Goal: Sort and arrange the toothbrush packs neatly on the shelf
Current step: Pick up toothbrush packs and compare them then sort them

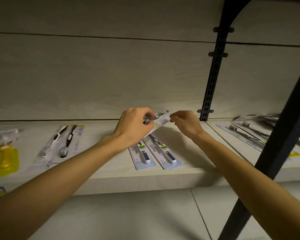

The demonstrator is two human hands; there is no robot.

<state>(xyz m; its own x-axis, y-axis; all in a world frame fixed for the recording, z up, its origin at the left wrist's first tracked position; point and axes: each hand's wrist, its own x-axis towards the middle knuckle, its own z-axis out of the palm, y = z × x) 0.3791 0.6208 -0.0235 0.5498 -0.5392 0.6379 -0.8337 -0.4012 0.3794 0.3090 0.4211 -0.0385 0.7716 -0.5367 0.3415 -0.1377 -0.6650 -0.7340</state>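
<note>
Pack (pixel 160 118) in the middle of the frame sits between my two hands, its top end raised toward the back wall and its long axis running down toward the lower left, over two more packs (pixel 156 155) lying side by side on the shelf (pixel 145 181). My left hand (pixel 134 125) grips its left side with curled fingers; my right hand (pixel 184 122) pinches the upper right corner, or seems to, the contact being small and blurred. Both are equally close, so I judge the coming move is to lower it in line with the pair beneath. Another double pack (pixel 61 142) lies at left, well apart.
</note>
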